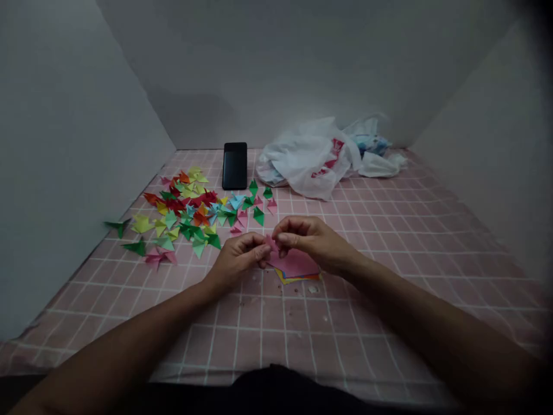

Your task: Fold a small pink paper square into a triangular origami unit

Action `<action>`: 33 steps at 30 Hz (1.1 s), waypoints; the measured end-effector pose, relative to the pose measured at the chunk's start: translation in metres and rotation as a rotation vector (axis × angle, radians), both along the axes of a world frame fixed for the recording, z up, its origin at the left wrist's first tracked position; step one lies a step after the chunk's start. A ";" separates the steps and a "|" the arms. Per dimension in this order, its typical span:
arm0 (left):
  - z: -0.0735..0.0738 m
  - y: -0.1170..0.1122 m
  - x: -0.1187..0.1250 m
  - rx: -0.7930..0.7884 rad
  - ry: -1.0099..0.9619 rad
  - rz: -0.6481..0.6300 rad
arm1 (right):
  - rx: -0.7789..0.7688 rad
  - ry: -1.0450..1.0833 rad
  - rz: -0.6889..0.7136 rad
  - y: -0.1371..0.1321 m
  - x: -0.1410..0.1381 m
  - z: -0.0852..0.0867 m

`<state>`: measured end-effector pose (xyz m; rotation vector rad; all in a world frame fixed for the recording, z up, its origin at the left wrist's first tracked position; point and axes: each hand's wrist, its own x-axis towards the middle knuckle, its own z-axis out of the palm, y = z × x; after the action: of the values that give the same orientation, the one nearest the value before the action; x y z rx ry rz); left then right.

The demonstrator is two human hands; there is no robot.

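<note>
A small folded piece of pink origami paper (271, 242) is between my two hands above the table. My left hand (240, 253) pinches it from the left with thumb and fingers. From the right, my right hand (305, 239) closes its thumb and forefinger on the paper's upper edge; its fingertips partly cover the piece. Beneath my hands lies a small stack of paper sheets (300, 263), pink on top, with yellow, orange and blue edges showing below. To the left spreads a pile of folded paper cranes (201, 215) in red, orange, yellow, green, blue and pink.
A black phone (235, 166) lies behind the cranes. Crumpled white plastic bags (309, 155) with red print rest against the back wall. The pink checked tablecloth (397, 248) covers the surface, with walls on the left, back and right. Small pale specks dot the cloth near me.
</note>
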<state>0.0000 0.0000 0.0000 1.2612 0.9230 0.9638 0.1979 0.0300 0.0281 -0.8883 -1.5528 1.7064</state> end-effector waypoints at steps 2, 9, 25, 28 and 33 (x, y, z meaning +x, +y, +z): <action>0.001 0.001 0.000 -0.003 -0.025 -0.031 | -0.122 0.102 0.023 -0.002 -0.004 -0.011; 0.002 0.004 0.000 -0.021 -0.064 -0.100 | -0.325 0.270 0.059 -0.006 -0.007 -0.024; -0.001 -0.003 0.001 0.055 0.096 0.058 | 0.002 -0.059 -0.165 -0.020 -0.016 -0.019; -0.001 -0.007 0.004 0.057 0.115 0.129 | 0.112 -0.170 -0.270 -0.025 -0.018 -0.022; 0.006 -0.013 0.006 0.013 0.138 0.119 | 0.321 -0.273 -0.324 -0.030 -0.019 -0.023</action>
<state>0.0059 -0.0134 0.0057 1.3079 1.1115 0.9864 0.1790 0.0003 0.0046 -1.1619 -1.6879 1.1069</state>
